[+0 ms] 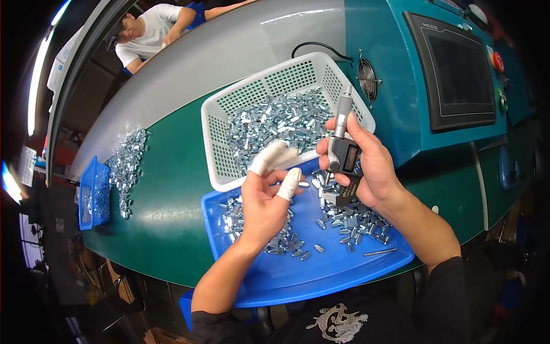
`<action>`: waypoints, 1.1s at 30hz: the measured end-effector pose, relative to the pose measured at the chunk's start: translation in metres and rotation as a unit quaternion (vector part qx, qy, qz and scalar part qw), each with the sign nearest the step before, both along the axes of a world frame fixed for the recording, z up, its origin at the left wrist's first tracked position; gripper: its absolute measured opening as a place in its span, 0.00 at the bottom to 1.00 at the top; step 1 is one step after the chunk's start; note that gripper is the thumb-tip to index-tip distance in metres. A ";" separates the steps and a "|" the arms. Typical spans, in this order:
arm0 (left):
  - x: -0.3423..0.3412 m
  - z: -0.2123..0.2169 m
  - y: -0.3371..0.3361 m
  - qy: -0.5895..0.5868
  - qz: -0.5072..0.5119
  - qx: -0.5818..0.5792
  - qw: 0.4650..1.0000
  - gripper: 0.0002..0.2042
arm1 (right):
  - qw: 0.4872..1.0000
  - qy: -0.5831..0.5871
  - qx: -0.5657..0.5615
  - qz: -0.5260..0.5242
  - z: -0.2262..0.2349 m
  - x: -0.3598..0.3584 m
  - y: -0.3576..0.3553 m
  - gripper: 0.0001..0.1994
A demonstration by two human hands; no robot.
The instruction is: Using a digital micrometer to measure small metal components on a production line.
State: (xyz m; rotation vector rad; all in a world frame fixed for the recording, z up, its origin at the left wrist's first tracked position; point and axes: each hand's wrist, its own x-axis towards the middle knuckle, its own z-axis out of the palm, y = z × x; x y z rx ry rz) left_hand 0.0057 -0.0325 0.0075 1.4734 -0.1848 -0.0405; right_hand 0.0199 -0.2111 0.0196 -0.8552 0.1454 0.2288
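Observation:
My right hand (375, 172) is wrapped around a digital micrometer (342, 153), its grey thimble pointing up and its frame tilted down over the tray. Nothing shows between the micrometer's measuring faces. To its left, my left hand (264, 202) hovers with thumb and fingers apart, slightly blurred, white covers on some fingertips. No part is visible in its grip. Below both hands lies a blue tray (321, 274) with two loose heaps of small shiny metal parts (358, 225). Behind it, a white perforated basket (215, 137) holds many more of these metal parts (281, 120).
A thin metal rod (380, 251) lies in the tray's right side. At the far left, a blue basket (94, 195) stands beside a pile of metal parts (127, 163) on the green table (166, 218). A teal machine with a screen (458, 74) stands right. Another person (152, 34) sits beyond.

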 end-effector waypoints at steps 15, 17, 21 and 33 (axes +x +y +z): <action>-0.008 -0.034 0.006 -0.168 -0.085 0.593 0.783 0.13 | 1.000 -0.005 -0.004 0.015 -0.008 0.004 -0.001 0.22; -0.009 -0.032 0.006 -0.180 -0.080 0.588 0.784 0.13 | 1.000 -0.019 -0.007 0.023 -0.006 0.003 0.001 0.23; -0.007 -0.032 0.006 -0.174 -0.103 0.591 0.781 0.10 | 1.000 -0.017 -0.001 0.027 -0.008 0.003 0.001 0.22; -0.010 -0.011 0.013 0.115 -0.112 0.013 0.987 0.12 | 1.000 -0.002 0.009 0.026 -0.008 0.000 0.002 0.25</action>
